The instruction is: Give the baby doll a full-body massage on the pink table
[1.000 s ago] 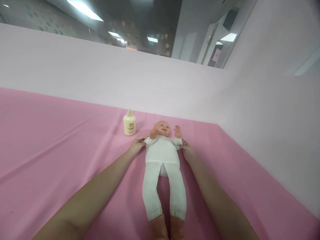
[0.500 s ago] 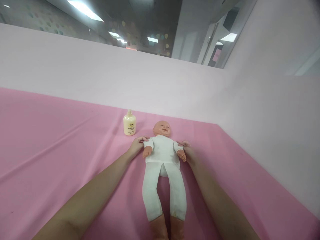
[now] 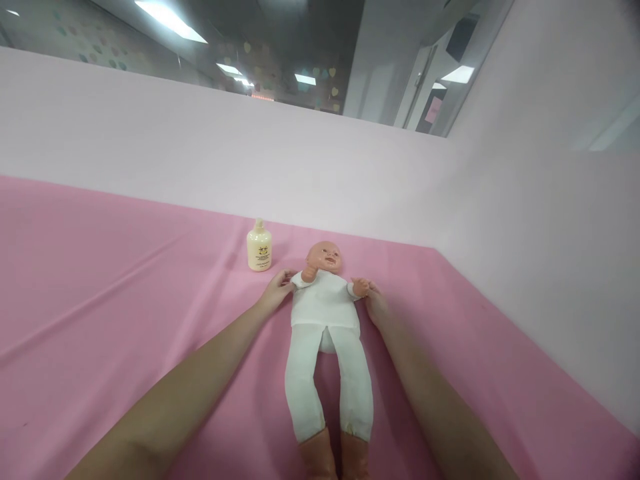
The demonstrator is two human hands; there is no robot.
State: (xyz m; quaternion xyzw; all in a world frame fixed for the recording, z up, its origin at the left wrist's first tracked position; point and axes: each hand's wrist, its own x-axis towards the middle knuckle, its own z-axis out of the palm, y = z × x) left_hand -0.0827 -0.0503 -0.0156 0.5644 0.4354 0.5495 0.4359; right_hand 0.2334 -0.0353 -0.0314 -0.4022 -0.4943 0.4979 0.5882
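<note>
A baby doll (image 3: 325, 307) with a soft white cloth body lies on its back, head away from me and feet at the bottom edge. My left hand (image 3: 277, 290) is closed at the sleeve of the doll's arm on the left, which is bent up with its small hand near the chin. On the other side, my right hand (image 3: 376, 305) holds the doll's other arm, bent up beside the chest. Some of my fingers are hidden behind the doll's arms. A pale yellow pump bottle (image 3: 259, 250) stands upright beyond my left hand.
The doll and bottle rest on a pink padded surface (image 3: 125, 280) with shallow creases. Behind it rises a white wall (image 3: 210, 153) with a mirror or window (image 3: 290, 53) above. Another white wall (image 3: 540, 213) borders the right side.
Both of the doll's forearms have swung up from beside its body toward its head and chest, with my hands still at them. The bottle and the doll's legs have not moved.
</note>
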